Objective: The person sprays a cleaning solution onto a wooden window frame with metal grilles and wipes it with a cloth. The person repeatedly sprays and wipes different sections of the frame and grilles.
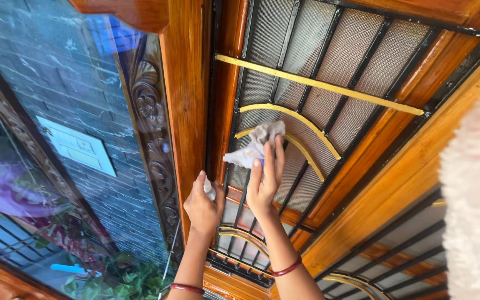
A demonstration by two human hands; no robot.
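**Head view: soft cloth being pressed to a door grille**

Head view, fingers first. The right hand (263,186) is reaching up with its fingers (268,166) lying nearly straight and close together, flattened against the grille, not curled. They are pinning the lower edge of a crumpled whitish cloth (258,145) to the metal, so the hold is pressure, not a closed fist. The thumb is hidden behind the hand.

The left hand (202,204) is sitting lower and to the left, closed loosely at the grille's edge where it meets the wooden door frame (187,100). Something small and pale is showing at its thumb side; whether it is more cloth or another thing, I cannot tell.

Handling, as a judgement: the cloth is looking light, limp and thin, bunching freely above the fingertips. It is likely offering no stiffness and should be gathered into a wad under the palm, since a loose corner could be snagging on the bars. It is unlikely to be fragile or slippery.

Outward: the cloth is resting against the yellow curved bar (301,119) of the black metal grille (329,61), with fine mesh behind. Left of the frame, a carved wooden strip (154,144) is bordering a glossy dark tiled wall (56,72) carrying a white switch plate (76,145). Red bangles are circling both wrists.
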